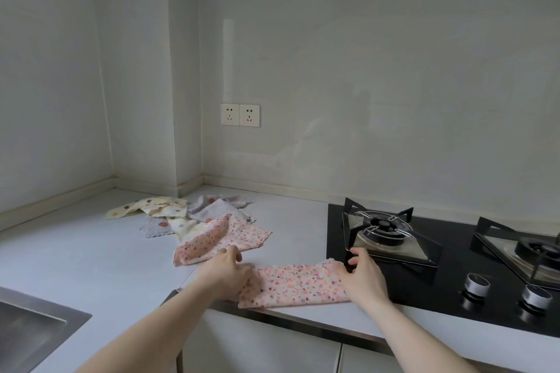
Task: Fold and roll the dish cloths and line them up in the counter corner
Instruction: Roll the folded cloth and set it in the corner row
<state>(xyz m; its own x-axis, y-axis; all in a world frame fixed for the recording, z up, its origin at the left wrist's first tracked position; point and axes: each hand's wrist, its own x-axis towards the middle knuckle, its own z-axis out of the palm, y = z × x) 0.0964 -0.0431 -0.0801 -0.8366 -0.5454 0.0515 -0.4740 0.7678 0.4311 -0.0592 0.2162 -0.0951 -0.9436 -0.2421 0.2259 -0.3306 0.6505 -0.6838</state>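
Note:
A pink speckled dish cloth (298, 285), folded into a long strip, lies along the counter's front edge. My left hand (225, 274) grips its left end and my right hand (362, 277) pinches its right end beside the hob. A second pink speckled cloth (225, 236) lies crumpled just behind my left hand. Farther back sits a loose pile of cloths: cream ones with dots (145, 206) and grey ones (218, 206). The counter corner (121, 188) is at the back left.
A black glass gas hob (424, 281) with two burners and two knobs fills the counter on the right, touching the strip's right end. A steel sink (30, 330) is at the lower left. Two wall sockets (240, 115) sit above the pile.

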